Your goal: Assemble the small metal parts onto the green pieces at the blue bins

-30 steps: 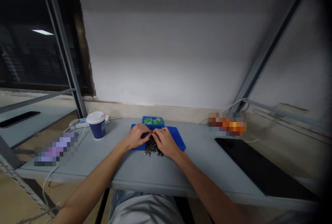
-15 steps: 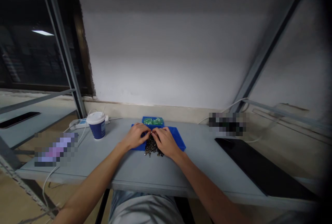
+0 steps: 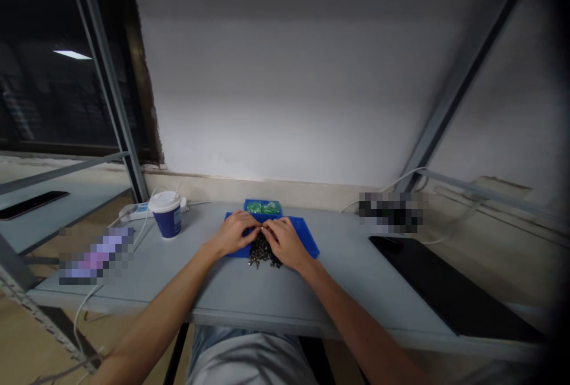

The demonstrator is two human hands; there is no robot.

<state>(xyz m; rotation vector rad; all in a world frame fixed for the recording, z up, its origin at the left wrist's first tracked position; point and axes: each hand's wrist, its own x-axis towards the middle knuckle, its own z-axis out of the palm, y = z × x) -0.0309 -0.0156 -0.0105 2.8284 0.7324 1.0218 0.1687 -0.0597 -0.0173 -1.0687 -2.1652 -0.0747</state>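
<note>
My left hand (image 3: 235, 234) and my right hand (image 3: 285, 242) meet fingertip to fingertip over a pile of small dark metal parts (image 3: 262, 251). Both are closed in a pinch around something tiny between them, too small to name. Under my left hand lies a blue tray (image 3: 240, 252), and another blue tray (image 3: 307, 239) is beside my right hand. The pile spreads on the table between the two trays. Behind them, a smaller blue bin (image 3: 262, 201) holds green packets (image 3: 263, 208).
A blue cup with a white lid (image 3: 168, 216) stands at the left, near a white power strip (image 3: 136, 212) and a blurred phone (image 3: 98, 254). A black flat panel (image 3: 449, 290) lies at the right. White cables run along both sides.
The fingertips of both hands have shifted very slightly, still pinched together over the pile. Nothing else has visibly moved.
</note>
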